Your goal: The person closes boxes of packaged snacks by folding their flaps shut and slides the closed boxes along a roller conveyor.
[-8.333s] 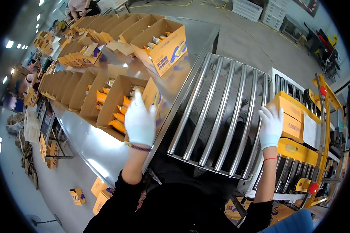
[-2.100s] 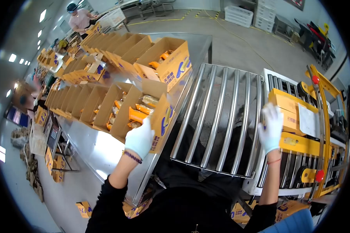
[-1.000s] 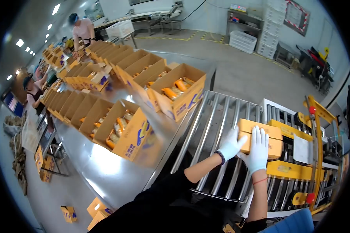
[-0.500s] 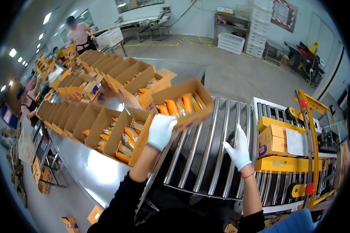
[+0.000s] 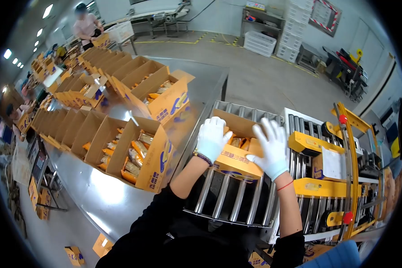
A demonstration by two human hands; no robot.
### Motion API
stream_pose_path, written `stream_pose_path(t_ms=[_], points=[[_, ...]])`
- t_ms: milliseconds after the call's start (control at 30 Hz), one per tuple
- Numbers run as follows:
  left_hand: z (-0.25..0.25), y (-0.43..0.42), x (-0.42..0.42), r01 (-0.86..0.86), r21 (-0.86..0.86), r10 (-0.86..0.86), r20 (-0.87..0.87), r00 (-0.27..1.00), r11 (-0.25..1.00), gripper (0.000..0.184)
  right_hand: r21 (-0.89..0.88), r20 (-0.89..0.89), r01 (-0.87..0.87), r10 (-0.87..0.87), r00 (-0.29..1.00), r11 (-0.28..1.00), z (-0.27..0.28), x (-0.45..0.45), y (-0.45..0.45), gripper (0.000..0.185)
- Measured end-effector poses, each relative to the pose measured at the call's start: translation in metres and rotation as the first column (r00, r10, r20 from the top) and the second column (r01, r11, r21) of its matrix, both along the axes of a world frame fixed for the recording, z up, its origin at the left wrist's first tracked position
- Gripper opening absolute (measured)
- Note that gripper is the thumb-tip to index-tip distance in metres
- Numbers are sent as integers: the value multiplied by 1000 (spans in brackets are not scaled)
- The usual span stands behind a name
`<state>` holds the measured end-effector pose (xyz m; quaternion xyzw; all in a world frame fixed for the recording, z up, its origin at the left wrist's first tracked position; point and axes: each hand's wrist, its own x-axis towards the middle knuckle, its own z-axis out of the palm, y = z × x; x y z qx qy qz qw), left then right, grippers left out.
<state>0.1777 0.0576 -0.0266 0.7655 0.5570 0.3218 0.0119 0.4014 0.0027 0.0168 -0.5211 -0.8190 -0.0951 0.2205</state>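
Observation:
An open cardboard carton with purple print sits on the metal rollers in front of me, its flaps partly up. Orange and clear wrapped packs show inside. My left hand, in a white glove, grips the carton's left side, its thumb near the packs. My right hand, gloved too, is at the right side with fingers spread and the thumb by the front flap. Left of them, a row of open cartons holding similar packs stands on the steel table.
The roller conveyor runs right to a machine with yellow guides, where another carton sits under a pale plate. A second carton row stands farther back. Co-workers handle cartons at the far left.
The carton has come down from my left hand's tilted hold onto the rollers. My right hand has moved up to its right side. The carton in the machine has shifted right.

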Motion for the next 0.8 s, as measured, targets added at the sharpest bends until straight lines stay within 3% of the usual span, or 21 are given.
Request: stream_pose_path(t_ms=[33,100,133,167,200,267,300,333,367,400,433,467,533,567,600,633,667,700,733,767,800], points=[[-14,0,-3,-24,-7,24,-10,1000,1000,43,-15,21,102,-101,995,995,-1,-4,2,92],[-52,8,-15,-212,-47,211,440,873,976,55,-38,-47,49,-51,998,998,-18,-6,-16,95],[-53,8,-22,-225,-41,220,435,873,973,55,-75,-63,11,-15,998,997,-23,-5,-34,95],[-53,8,-29,138,-290,121,720,683,947,57,-148,-17,0,-3,1000,989,-31,-2,-49,96],[-55,7,-35,537,-354,155,912,380,766,60,-225,31,-5,12,999,974,-38,2,-60,97],[-38,-3,-10,250,-359,137,774,619,899,47,-221,36,47,-40,999,974,-43,13,-66,107],[-67,10,13,196,-252,105,826,553,948,43,-192,87,115,-100,991,975,-44,19,-63,109],[-59,2,39,45,-169,96,737,669,985,44,-151,135,188,-168,976,970,-43,23,-56,111],[-52,-18,69,150,-201,73,796,600,968,47,-178,155,237,-210,965,955,-41,24,-47,116],[-60,-21,84,215,-175,-49,656,753,961,51,-144,165,265,-241,956,954,-47,27,-37,119],[-34,-39,90,447,-224,-111,785,609,866,54,-140,159,278,-255,954,950,-47,28,-31,118],[-34,-37,86,527,-522,-151,600,786,671,59,-143,150,289,-268,952,946,-47,28,-27,118],[-15,-52,62,797,-537,-291,743,602,277,56,-110,133,308,-293,947,945,-53,41,-24,109],[-7,-69,42,742,-391,-454,606,653,545,55,-112,95,293,-283,954,950,-48,48,-29,90],[1,-88,17,666,-169,-558,420,716,727,54,-121,89,305,-295,951,945,-54,55,-30,90],[32,-101,-15,511,-146,-489,164,857,847,57,-45,79,299,-295,952,953,-63,64,-31,82],[57,-115,-42,297,-72,-299,-20,954,952,60,34,79,310,-311,947,950,-70,77,-37,74],[65,-128,-70,166,-2,-163,-182,970,986,62,-19,-13,366,-366,930,930,-64,75,-40,64],[68,-139,-103,113,124,-87,-196,977,986,60,44,-45,331,-329,943,943,-62,77,-39,56],[56,-147,-122,-154,-139,178,180,968,978,38,174,29,302,-312,950,937,-49,71,-48,45],[37,-156,-161,-251,-223,271,63,960,942,45,184,-106,365,-350,931,913,-64,79,-52,30]])
